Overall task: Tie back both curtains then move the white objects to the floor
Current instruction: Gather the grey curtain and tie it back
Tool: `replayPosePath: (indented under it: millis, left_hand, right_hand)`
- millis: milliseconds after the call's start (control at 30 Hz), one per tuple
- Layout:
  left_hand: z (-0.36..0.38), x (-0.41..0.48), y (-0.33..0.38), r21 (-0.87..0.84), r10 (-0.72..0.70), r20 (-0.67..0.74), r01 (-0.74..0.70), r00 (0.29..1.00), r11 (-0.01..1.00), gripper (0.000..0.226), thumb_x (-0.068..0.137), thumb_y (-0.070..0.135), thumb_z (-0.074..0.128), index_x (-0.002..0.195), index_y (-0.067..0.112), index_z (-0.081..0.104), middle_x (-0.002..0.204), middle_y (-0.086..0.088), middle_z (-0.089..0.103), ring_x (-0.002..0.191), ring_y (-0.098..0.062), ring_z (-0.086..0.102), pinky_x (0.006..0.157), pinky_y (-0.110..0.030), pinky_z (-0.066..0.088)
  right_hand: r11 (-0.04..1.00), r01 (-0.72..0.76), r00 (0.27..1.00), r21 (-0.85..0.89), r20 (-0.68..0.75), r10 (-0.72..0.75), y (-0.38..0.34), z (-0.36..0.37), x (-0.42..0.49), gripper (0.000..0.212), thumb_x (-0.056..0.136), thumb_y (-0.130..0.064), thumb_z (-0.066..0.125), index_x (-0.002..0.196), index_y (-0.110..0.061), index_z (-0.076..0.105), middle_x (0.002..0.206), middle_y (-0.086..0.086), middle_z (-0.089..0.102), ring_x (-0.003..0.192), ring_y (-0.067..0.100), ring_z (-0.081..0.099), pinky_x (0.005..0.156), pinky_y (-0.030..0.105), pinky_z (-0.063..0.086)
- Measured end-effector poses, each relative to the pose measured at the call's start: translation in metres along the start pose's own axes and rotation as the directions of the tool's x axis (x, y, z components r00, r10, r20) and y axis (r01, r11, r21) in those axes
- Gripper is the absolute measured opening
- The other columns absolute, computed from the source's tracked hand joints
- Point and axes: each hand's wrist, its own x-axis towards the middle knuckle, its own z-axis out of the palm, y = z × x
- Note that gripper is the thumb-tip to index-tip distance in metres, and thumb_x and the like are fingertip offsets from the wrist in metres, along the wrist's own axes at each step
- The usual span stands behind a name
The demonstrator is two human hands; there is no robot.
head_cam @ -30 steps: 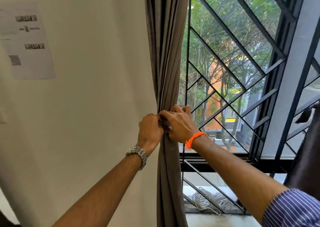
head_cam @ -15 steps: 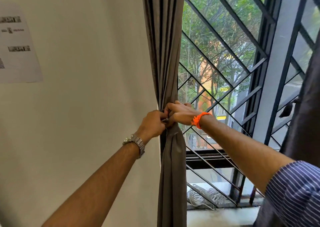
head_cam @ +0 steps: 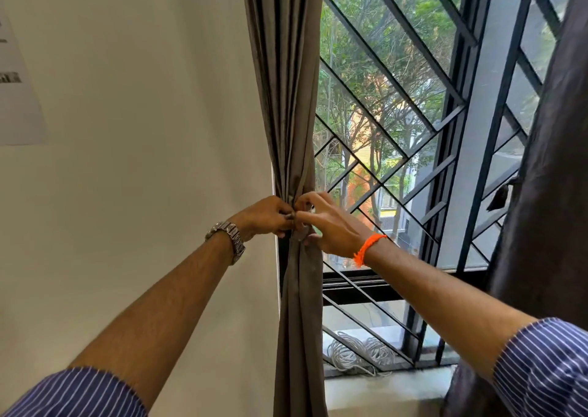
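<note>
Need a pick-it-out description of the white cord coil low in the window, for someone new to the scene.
Find the black diagonal window grille. Follow the gathered grey curtain at its left edge down to the grille's bottom-left corner. Behind the lowest bars lies a loose coil of white cord, the only pale tangled bundle among straight dark bars.

Left grip (head_cam: 269, 217) and right grip (head_cam: 329, 225) touch, both curled, pinching
</note>
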Motion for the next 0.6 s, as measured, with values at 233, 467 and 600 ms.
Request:
replayPosePath:
  millis: [233, 467, 600]
  left_hand:
    - [-0.007, 0.002, -0.001, -0.072, 0.003, 0.058, 0.001, 0.998, 0.997, 0.015, 0.088, -0.001, 0.063, 0.097, -0.012, 0.068, 0.102, -0.029, 0.067, 0.097, -0.037, 0.069, 0.087, -0.046, 0.058]
    - [-0.010, 0.006, -0.004, -0.179, -0.020, 0.084, 0.035, 0.996, 0.983, 0.017, 0.087, -0.002, 0.066, 0.102, -0.007, 0.071, 0.095, -0.018, 0.071, 0.092, -0.028, 0.070, 0.089, -0.041, 0.057]
    - [-0.009, 0.000, -0.004, -0.200, 0.014, -0.043, -0.022, 0.999, 0.980, 0.023, 0.077, 0.005, 0.079, 0.100, 0.001, 0.075, 0.091, -0.016, 0.075, 0.083, -0.028, 0.073, 0.077, -0.035, 0.061]
  right_hand:
    - [0.957, 0.097, 0.990, -0.273, -0.073, -0.121, 0.001, 0.000, -0.004, 0.047, 0.073, -0.033, 0.078, 0.112, -0.026, 0.053, 0.114, 0.008, 0.056, 0.102, 0.025, 0.053, 0.083, 0.040, 0.052]
    - [0.970, 0.137, 0.985, -0.201, -0.072, -0.154, 0.003, 0.010, -0.004, 0.019, 0.090, -0.015, 0.053, 0.104, -0.008, 0.065, 0.100, 0.009, 0.060, 0.084, 0.022, 0.058, 0.065, 0.032, 0.058]
    - [0.989, 0.095, 0.989, -0.114, -0.098, -0.107, 0.012, 0.009, -0.011, 0.014, 0.082, -0.010, 0.067, 0.096, -0.007, 0.068, 0.097, 0.007, 0.064, 0.085, 0.021, 0.061, 0.071, 0.030, 0.059]
